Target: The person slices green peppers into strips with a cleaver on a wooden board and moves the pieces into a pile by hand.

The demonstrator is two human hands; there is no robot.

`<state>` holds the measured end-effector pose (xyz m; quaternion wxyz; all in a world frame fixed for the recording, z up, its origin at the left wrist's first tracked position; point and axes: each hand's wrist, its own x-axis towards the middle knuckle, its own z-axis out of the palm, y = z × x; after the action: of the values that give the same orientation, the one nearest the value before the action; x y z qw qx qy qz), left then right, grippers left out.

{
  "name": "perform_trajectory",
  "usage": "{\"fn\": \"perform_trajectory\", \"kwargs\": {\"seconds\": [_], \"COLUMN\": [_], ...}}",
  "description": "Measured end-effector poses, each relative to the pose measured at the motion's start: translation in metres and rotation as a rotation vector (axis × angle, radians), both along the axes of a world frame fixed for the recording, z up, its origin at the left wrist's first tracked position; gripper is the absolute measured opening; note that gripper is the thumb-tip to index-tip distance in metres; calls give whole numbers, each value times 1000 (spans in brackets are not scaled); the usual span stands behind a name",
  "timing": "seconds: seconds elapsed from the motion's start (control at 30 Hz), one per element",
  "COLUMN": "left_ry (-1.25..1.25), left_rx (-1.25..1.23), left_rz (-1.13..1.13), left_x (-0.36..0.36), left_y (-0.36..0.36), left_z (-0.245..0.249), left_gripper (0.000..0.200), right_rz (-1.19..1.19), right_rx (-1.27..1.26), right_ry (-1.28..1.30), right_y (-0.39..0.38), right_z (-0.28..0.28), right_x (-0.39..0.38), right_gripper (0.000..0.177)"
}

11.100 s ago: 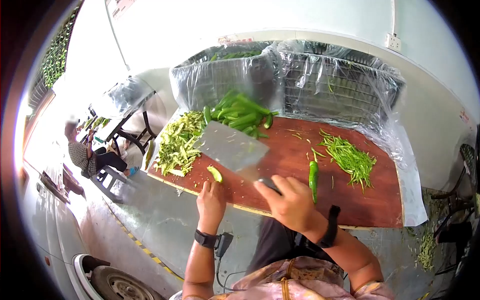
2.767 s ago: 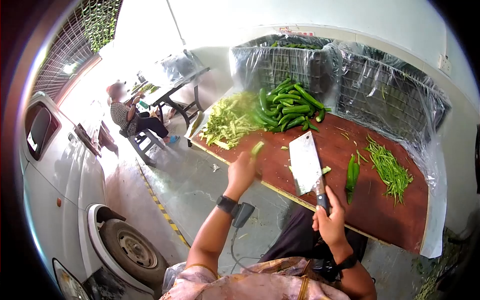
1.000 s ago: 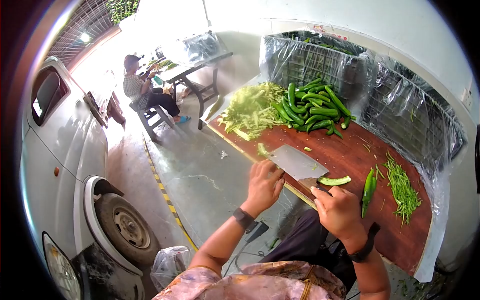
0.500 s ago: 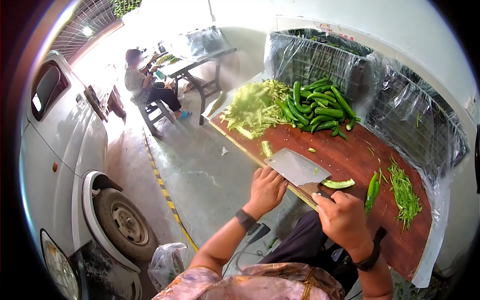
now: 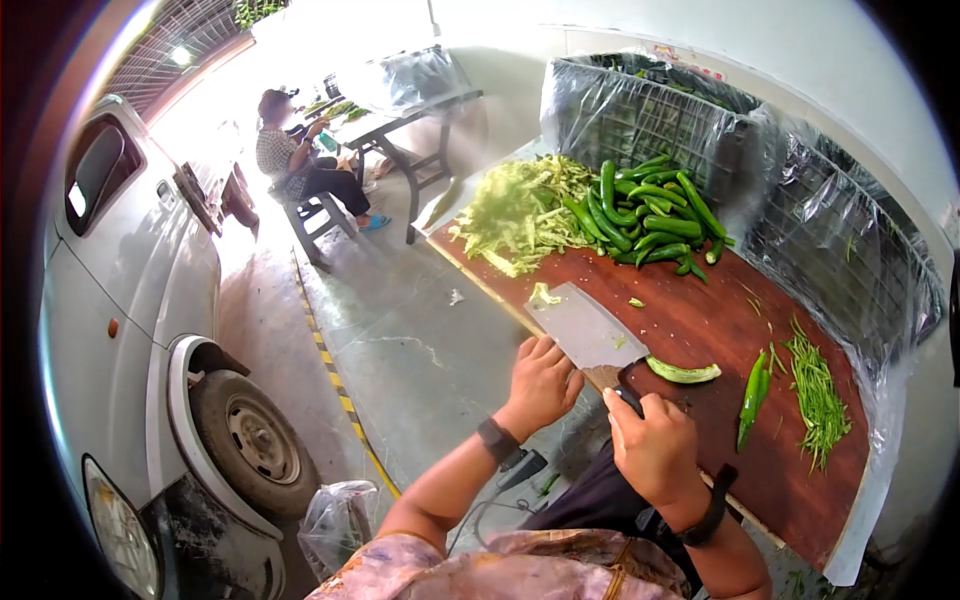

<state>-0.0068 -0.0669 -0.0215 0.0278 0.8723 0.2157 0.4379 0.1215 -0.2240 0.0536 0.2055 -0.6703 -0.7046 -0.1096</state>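
Observation:
My right hand [image 5: 655, 445] is closed round the dark handle of a wide cleaver [image 5: 587, 328], whose blade lies nearly flat at the front edge of the red-brown board [image 5: 700, 320]. My left hand [image 5: 540, 388] is at that edge beside the blade, fingers curled together; what they hold, if anything, is hidden. A small pale green piece [image 5: 543, 296] shows at the blade's far corner. A cut green pepper half [image 5: 683, 371] lies just right of the blade, pale inside showing. Farther right lie whole green peppers [image 5: 753, 400].
Behind the blade are a heap of pale pepper cores and scraps [image 5: 520, 215] and a pile of green peppers [image 5: 655, 215]. Thin green stems [image 5: 818, 400] lie at right. Plastic-lined crates [image 5: 660, 120] stand behind. A van [image 5: 140, 320] is left; another person [image 5: 300, 160] sits at a far table.
My right hand and the cleaver have shifted a little left along the board edge. The pepper half beside the blade shows more fully. The view has turned slightly.

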Motion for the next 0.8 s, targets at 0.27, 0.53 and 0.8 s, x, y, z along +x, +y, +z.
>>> {"fn": "perform_trajectory", "kwargs": {"seconds": [0.27,0.53,0.8], "left_ry": [85,89,167], "left_rx": [-56,-97,-142], "left_rz": [58,-4,-141], "left_x": [-4,-5,11], "left_y": [0,3,16], "left_z": [-3,-2,11], "left_gripper": [33,34,34], "right_rz": [-27,-58,-117], "right_rx": [50,182,326], "right_ry": [59,458,571], "right_y": [82,92,15], "right_z": [10,68,57], "right_x": [7,29,52], "right_gripper": [35,25,24]}}
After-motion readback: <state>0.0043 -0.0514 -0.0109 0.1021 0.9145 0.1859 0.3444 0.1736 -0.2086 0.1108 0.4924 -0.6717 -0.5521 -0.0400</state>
